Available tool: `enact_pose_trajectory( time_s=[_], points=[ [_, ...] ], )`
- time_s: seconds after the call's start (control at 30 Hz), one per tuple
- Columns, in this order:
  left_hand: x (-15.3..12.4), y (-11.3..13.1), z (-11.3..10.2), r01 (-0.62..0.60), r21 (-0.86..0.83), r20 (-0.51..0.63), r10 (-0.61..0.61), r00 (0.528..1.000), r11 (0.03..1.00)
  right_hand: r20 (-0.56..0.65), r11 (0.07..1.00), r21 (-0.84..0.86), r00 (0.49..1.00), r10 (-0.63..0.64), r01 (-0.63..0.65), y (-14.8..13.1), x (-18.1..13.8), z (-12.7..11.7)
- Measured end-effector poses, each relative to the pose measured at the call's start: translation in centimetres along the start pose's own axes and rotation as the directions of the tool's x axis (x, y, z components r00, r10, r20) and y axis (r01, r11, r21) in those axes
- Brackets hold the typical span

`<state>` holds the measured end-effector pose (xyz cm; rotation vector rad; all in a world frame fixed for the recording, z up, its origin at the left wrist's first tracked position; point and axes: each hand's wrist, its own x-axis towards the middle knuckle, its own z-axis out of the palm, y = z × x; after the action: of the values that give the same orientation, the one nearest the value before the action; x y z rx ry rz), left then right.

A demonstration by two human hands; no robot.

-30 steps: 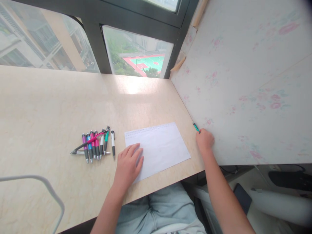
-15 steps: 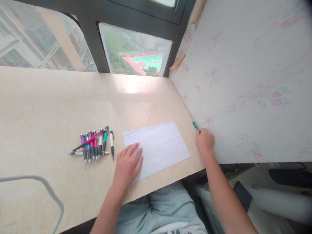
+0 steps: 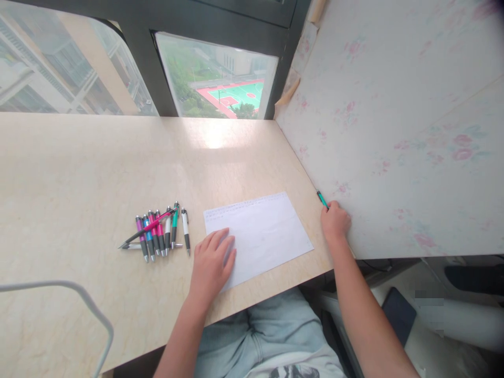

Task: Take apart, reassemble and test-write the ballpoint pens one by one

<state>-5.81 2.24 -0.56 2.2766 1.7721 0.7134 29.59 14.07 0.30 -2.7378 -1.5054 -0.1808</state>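
My left hand (image 3: 212,257) lies flat, fingers stretched, over the left edge of a white sheet of paper (image 3: 265,236). Rows of small handwriting run along the top of the sheet; the rest is blank. Off to the right, beside the wall, my right hand (image 3: 335,223) is closed around a green pen (image 3: 322,200). One end of that pen sticks out beyond the fingers, and the fist hides the rest. Left of the paper, a white pen (image 3: 185,231) with a black grip lies alone, close to my left hand.
Several coloured pens (image 3: 159,233) lie side by side on the desk (image 3: 79,178), with a pink one (image 3: 151,226) across them and a silver one underneath. A grey cable or bar (image 3: 79,294) curves at the lower left. The papered wall (image 3: 394,157) borders the desk's right side.
The view has shifted slightly, so the desk items appear a little further right. My left hand stays on the paper, and my right hand keeps the green pen by the wall.
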Motion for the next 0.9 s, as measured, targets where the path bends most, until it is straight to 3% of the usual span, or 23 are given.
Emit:
enact_pose_trajectory(
  time_s=[0.9],
  points=[
    [0.0,0.0,0.0,0.011,-0.014,0.001,-0.011,1.0,1.0,-0.046,0.997,0.073,0.999,0.018,-0.014,0.8,-0.5,1.1]
  ],
)
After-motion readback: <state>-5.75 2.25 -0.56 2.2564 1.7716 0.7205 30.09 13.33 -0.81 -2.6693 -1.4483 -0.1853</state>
